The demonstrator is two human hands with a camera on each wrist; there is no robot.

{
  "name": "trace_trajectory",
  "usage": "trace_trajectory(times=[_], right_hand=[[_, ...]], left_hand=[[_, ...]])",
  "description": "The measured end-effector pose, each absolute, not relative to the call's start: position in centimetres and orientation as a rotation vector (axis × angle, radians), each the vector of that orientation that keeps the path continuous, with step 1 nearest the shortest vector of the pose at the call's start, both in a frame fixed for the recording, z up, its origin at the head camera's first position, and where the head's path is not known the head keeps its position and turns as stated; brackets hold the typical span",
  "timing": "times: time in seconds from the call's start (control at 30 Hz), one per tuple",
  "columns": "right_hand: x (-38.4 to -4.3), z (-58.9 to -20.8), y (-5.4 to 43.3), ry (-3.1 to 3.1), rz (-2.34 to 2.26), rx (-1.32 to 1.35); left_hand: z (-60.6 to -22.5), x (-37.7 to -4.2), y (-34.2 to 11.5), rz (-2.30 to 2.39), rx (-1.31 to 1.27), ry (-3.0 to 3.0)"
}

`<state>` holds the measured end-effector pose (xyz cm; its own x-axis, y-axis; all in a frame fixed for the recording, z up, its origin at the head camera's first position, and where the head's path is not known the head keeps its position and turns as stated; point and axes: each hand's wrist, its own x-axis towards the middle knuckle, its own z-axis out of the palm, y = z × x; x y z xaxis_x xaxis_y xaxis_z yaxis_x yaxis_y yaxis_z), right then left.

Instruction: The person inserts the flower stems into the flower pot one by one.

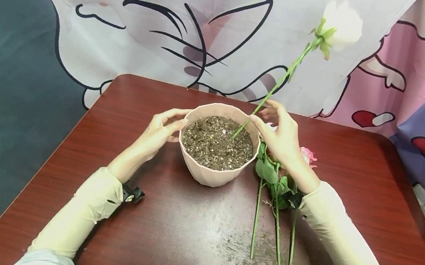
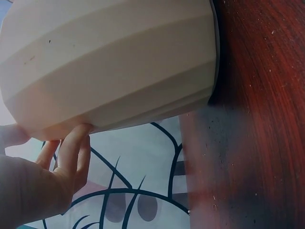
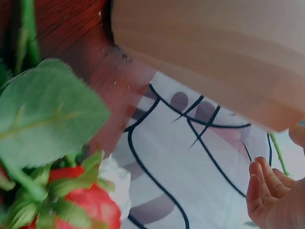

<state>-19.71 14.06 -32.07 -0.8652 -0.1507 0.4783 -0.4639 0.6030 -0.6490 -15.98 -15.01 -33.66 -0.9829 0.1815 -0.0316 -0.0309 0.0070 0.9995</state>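
Note:
A pale pink faceted flower pot [image 1: 211,176] filled with dark soil [image 1: 216,146] stands on the table. My left hand [image 1: 162,129] holds its left side, thumb at the rim and fingers against the outer wall in the left wrist view. On the right, my right hand [image 1: 280,133] has its thumb at the rim. Its other fingers [image 3: 267,183] are loosely bent and apart from the wall in the right wrist view. An artificial white rose [image 1: 342,25] leans up to the right, its green stem [image 1: 280,81] stuck in the soil and passing close by the right hand.
Several artificial flowers lie right of the pot under my right forearm, among them a pink one [image 1: 307,155] and a red one [image 3: 90,200], with green leaves [image 1: 267,170]. Soil crumbs [image 1: 251,249] are scattered on the brown table [image 1: 140,228]. A cartoon-cat cloth [image 1: 128,46] hangs behind.

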Motion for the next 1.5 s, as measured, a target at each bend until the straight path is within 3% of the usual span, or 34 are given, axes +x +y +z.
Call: trace_trajectory(times=[0.23, 0.6, 0.93, 1.23, 1.5], right_hand=[[-18.6, -32.7, 17.3, -2.479, 1.091, 0.380], [-13.9, -35.7, 22.0, -2.701, 0.952, 0.372], [-8.1, -37.4, 20.4, -3.144, 0.695, 0.483], [-7.4, -39.7, 18.4, -3.226, 0.637, 0.522], [-7.7, -39.6, 18.7, -3.351, 0.950, 0.560]], left_hand=[[-33.8, -15.9, -15.0, 2.109, 0.159, 2.112], [-33.7, -16.1, -15.2, 2.116, 0.180, 2.102], [-33.8, -16.2, -15.0, 2.131, 0.178, 2.078], [-33.7, -16.2, -15.1, 2.139, 0.155, 2.075], [-34.0, -16.1, -15.2, 2.162, 0.195, 2.069]])
